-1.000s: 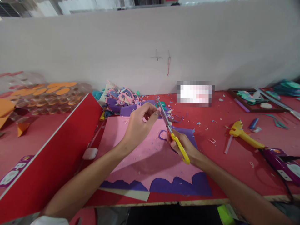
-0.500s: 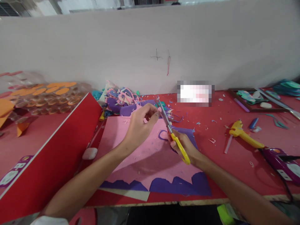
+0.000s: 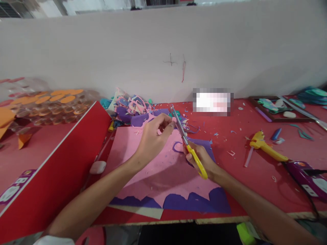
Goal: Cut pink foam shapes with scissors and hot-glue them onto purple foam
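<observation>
My right hand [image 3: 200, 154] is closed round the yellow handles of a pair of scissors [image 3: 195, 160], whose blades point up and away. Close against the blades, my left hand [image 3: 157, 131] pinches a small pink felt piece [image 3: 174, 120] between thumb and fingers. Most of that piece is hidden by the fingers. Below both hands lies a large pink felt sheet [image 3: 143, 180] with a jagged cut edge, on top of a purple felt sheet [image 3: 219, 200]. A purple loop-shaped strip [image 3: 176, 147] shows beside my right hand.
A red upright board [image 3: 66, 163] stands at the left. Felt scraps [image 3: 133, 103] are heaped at the back. To the right lie a yellow glue gun [image 3: 268, 148], a blue cap-like piece [image 3: 276, 134], and a dark tray [image 3: 281, 117]. A white case [image 3: 98, 167] sits by the board.
Almost nothing differs. Both hands and the scissors stay in nearly the same place, with only a very slight shift of the left fingers.
</observation>
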Demonstrator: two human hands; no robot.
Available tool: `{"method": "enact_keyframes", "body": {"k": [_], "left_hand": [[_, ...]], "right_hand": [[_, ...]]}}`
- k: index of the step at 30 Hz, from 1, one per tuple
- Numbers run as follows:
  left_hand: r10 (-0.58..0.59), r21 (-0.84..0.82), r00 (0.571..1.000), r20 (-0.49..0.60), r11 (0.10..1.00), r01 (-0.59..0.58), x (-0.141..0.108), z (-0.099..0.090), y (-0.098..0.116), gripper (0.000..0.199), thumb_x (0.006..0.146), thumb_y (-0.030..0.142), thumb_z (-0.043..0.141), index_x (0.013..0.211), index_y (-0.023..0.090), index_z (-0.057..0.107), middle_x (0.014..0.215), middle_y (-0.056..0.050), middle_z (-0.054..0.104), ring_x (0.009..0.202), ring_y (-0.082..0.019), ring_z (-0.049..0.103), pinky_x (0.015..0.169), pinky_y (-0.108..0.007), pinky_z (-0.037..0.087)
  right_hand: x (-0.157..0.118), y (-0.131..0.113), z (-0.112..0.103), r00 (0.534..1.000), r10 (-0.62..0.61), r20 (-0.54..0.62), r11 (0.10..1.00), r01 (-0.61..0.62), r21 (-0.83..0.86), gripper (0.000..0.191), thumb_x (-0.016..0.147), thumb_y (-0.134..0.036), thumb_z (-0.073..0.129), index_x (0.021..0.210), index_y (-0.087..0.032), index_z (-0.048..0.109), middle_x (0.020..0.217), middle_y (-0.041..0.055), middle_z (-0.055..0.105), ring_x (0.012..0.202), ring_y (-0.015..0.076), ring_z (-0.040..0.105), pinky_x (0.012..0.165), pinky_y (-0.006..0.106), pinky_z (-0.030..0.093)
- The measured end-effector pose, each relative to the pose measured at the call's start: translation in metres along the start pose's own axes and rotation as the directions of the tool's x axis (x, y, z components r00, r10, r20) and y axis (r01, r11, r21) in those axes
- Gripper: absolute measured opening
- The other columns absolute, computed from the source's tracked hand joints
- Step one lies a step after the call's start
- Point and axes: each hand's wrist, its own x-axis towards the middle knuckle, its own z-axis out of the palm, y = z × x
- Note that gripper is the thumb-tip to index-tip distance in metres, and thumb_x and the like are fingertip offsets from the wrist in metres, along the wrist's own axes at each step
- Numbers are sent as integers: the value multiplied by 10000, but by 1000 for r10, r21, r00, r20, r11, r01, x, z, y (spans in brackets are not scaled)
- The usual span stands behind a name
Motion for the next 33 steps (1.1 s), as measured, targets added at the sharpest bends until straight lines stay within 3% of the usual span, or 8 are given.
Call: {"method": "enact_keyframes", "body": {"k": [26,33], "left_hand": [[9,-56,999,-52,998,-12,0,-2,0,147,968,218,582,824,195,591,734,22,602,662,-102,536,638,-252,421],[20,-46,998,-66,999,-23,2,-4,-1,135,956,188,575,821,193,589,730,27,594,663,-102,528,641,-255,417]], "right_hand": [[0,-8,-3,999,-38,-7,999,38,-36,458,948,-643,436,739,-237,414,670,-10,476,590,137,396,558,288,288],[1,-7,-3,1000,-28,14,1000,28,-11,487,929,-688,441,742,-241,400,652,-20,457,581,131,373,544,282,273]]}}
